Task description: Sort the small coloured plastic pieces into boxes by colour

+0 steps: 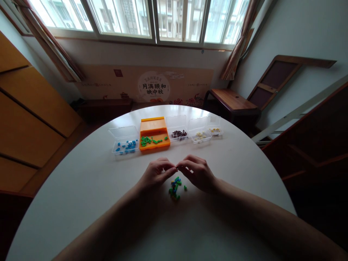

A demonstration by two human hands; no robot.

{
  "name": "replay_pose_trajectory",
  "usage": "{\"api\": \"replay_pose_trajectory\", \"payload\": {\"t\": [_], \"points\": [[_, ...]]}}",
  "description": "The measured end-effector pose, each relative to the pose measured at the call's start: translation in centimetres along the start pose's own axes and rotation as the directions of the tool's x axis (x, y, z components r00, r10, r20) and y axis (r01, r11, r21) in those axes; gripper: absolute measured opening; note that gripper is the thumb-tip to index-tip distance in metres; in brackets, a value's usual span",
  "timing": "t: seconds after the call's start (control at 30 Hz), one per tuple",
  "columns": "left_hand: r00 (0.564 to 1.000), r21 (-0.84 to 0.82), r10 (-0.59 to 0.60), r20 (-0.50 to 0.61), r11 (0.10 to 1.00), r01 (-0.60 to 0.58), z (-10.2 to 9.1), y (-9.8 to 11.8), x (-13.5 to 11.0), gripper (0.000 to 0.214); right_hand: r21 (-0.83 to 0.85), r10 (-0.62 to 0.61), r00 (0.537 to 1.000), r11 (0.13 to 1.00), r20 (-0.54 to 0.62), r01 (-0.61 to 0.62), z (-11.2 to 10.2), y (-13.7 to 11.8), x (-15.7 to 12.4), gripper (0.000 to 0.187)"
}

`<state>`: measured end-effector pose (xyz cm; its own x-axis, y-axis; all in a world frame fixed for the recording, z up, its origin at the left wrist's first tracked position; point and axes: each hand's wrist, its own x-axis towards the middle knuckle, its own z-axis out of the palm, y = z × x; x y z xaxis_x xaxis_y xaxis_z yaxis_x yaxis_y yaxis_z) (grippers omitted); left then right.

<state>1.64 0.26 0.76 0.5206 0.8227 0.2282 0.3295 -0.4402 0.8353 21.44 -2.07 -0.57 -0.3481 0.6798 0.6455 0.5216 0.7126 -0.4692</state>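
My left hand [159, 173] and my right hand [197, 172] meet fingertip to fingertip just above the white table [89, 181]. Both are closed in a pinch on a tiny dark building brick [177, 167], mostly hidden by the fingers. Close below them on the tabletop lies a cluster of small building bricks [175, 189], mostly green with some blue and yellow. A single green brick [185, 187] sits apart, just to the cluster's right.
Beyond my hands stand open boxes in a row: a clear box of blue bricks [115, 149], an orange box [153, 125] with green bricks, and clear boxes of dark bricks [179, 134], cream bricks [200, 135] and yellow bricks [214, 130]. A wooden chair [233, 98] stands behind.
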Motion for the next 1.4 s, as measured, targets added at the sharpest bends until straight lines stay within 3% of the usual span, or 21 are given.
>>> {"api": "replay_pose_trajectory", "payload": {"t": [0.2,0.37,0.6,0.83,1.0,1.13,1.23,1.3,1.4], "points": [[0.999,0.113,0.051,-0.012,0.992,-0.049,-0.3,0.0,-0.2,0.03,-0.005,0.047,0.999,0.999,-0.024,-0.047,-0.2,0.6,0.4,0.013],[0.996,0.153,0.09,-0.02,0.985,-0.086,-0.3,-0.4,-0.7,0.028,-0.057,0.164,0.984,0.984,-0.07,-0.168,-0.7,2.6,1.3,0.011],[0.996,0.174,0.075,-0.041,0.982,-0.067,-0.3,-0.3,-0.8,0.028,-0.267,0.223,0.972,0.943,0.069,-0.197,-0.4,6.5,4.7,0.01],[0.997,0.19,0.065,-0.03,0.98,-0.058,-0.5,-0.3,-1.0,0.028,-0.178,0.291,0.946,0.932,-0.145,-0.314,1.2,7.2,9.2,0.014],[0.999,0.141,0.054,-0.002,0.989,-0.053,-0.6,-0.3,-0.9,0.021,-0.09,0.275,0.95,0.953,-0.148,-0.289,0.8,5.7,7.6,0.011],[0.992,0.117,0.1,0.072,0.987,-0.108,-0.8,-0.2,-0.8,0.023,-0.021,0.198,0.977,0.98,-0.073,-0.2,-0.6,3.9,4.6,0.009],[0.975,0.156,0.14,0.172,0.973,-0.168,-0.9,-0.1,-0.9,0.034,0.06,0.143,0.985,0.987,0.099,-0.15,-1.7,2.7,2.8,0.006],[0.962,0.168,0.156,0.225,0.966,-0.196,-1.1,-0.2,-0.9,0.033,0.137,0.091,0.954,0.981,0.285,-0.135,-2.4,2.1,1.9,0.006],[0.953,0.171,0.157,0.258,0.964,-0.205,-1.3,-0.3,-1.0,0.023,0.206,0.002,0.855,0.97,0.518,-0.127,-3.1,1.4,1.3,0.011]]}}
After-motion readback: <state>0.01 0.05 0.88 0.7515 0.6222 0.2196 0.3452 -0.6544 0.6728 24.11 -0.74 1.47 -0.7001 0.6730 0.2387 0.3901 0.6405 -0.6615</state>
